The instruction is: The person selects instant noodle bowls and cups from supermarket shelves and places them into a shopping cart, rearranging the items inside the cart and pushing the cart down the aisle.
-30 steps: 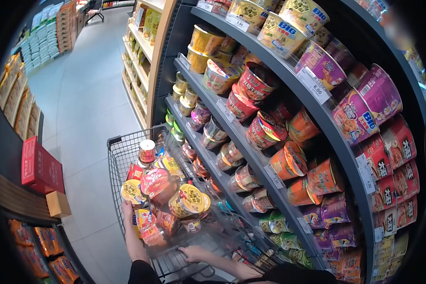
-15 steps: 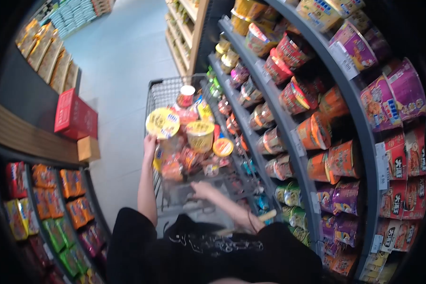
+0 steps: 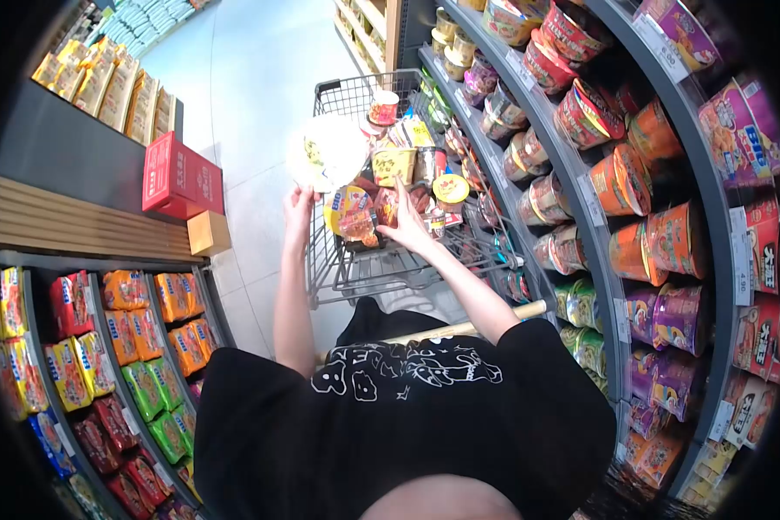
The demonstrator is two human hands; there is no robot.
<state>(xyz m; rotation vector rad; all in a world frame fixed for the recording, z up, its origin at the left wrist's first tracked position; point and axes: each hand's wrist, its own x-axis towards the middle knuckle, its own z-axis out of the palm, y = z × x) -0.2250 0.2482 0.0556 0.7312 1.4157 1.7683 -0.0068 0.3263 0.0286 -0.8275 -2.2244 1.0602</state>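
Note:
My left hand grips the near edge of a large instant noodle bowl, held over the left side of a wire shopping cart. Glare washes out much of its pale lid. My right hand reaches into the cart with thumb and fingers apart, around a reddish package and close to a yellow noodle cup. I cannot make out a firm grip there. Other goods in the cart include a red-and-white cup, a cup with a round yellow lid and a clear-sided container.
Shelves of instant noodle cups curve close along the right of the cart. On the left, a low rack holds noodle packets. A red box and a small cardboard box stand beside the tiled aisle. The cart's handle crosses before my body.
My right hand has moved from the near part of the cart forward to the goods. My left hand still holds the noodle bowl, now tilted more toward me. The view has shifted.

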